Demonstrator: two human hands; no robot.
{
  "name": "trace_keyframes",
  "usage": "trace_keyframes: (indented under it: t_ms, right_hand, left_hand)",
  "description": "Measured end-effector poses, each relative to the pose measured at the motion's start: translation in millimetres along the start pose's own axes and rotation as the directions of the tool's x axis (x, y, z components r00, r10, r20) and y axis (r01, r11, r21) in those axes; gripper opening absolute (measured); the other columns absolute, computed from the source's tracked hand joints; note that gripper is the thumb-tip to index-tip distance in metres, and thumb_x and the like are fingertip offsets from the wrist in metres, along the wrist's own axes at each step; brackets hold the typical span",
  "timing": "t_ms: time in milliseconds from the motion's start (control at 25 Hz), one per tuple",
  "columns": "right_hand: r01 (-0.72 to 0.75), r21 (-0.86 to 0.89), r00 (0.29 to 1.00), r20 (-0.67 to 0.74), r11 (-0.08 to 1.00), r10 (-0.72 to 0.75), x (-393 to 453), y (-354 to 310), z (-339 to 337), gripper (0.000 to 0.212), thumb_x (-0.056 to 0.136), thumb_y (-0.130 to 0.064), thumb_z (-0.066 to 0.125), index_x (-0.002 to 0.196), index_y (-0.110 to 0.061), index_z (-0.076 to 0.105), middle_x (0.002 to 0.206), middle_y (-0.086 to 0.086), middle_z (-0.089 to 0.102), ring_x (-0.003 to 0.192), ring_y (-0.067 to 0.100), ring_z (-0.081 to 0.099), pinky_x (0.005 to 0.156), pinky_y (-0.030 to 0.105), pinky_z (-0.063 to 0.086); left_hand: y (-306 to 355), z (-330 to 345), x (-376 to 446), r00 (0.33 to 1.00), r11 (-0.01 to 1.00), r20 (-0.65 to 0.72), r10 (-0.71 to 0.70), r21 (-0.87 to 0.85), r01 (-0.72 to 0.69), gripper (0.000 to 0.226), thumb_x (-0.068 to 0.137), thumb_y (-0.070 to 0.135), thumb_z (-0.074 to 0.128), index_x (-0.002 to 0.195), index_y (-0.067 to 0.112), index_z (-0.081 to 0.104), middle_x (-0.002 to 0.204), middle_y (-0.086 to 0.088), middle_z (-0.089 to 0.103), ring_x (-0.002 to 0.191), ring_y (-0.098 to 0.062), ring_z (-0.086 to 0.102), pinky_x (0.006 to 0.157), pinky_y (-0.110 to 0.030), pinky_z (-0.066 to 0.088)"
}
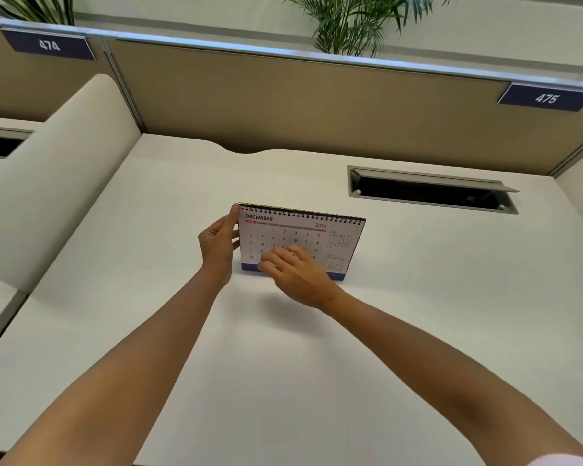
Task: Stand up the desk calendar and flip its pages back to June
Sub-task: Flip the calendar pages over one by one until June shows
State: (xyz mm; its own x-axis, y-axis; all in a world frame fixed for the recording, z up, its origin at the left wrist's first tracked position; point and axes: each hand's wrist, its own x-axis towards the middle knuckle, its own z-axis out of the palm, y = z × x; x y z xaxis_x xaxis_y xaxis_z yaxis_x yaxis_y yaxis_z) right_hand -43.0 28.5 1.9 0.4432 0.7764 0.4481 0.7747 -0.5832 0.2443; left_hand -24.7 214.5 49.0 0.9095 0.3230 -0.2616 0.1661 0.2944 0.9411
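Observation:
The desk calendar (303,235) stands upright on the white desk (283,348), near its middle. Black spiral binding runs along its top, and the facing page reads DECEMBER 2026. My left hand (217,245) grips the calendar's left edge, thumb up at the top left corner. My right hand (298,275) is in front of the lower part of the page, fingers loosely curled, fingertips touching the page's bottom left area near the blue base strip. It hides part of the date grid.
A cable tray opening (431,191) with its lid raised sits in the desk at the back right. Tan partition panels (300,102) close the back, with number plates 474 (49,45) and 475 (547,97). A cream side divider (54,183) stands on the left.

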Motion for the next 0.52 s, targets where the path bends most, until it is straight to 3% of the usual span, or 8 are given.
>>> trace_keyframes:
  t_ms: [240, 520]
  right_hand:
    - [0.047, -0.147, 0.981, 0.192, 0.988, -0.018, -9.7, 9.2, 21.7, 0.051, 0.082, -0.020, 0.078, 0.127, -0.018, 0.053, 0.130, 0.003, 0.063, 0.118, 0.023, 0.060, 0.106, 0.037, 0.041]
    - [0.079, -0.058, 0.993, 0.089, 0.995, -0.074, -12.8, 8.5, 20.5, 0.039, 0.087, -0.011, 0.070, 0.122, -0.017, 0.053, 0.128, 0.005, 0.061, 0.112, 0.024, 0.060, 0.104, 0.037, 0.042]
  left_hand:
    - [2.1, -0.8, -0.8, 1.000, 1.000, 0.013, -0.001, -0.003, 0.001, 0.025, 0.089, 0.048, 0.072, 0.075, 0.030, 0.082, 0.087, 0.006, 0.080, 0.077, -0.013, 0.070, 0.068, -0.028, 0.058]
    - [2.3, -3.1, -0.6, 0.999, 1.000, 0.037, 0.003, 0.011, -0.003, 0.024, 0.090, 0.049, 0.070, 0.076, 0.033, 0.082, 0.088, 0.007, 0.080, 0.077, -0.012, 0.070, 0.066, -0.027, 0.057]
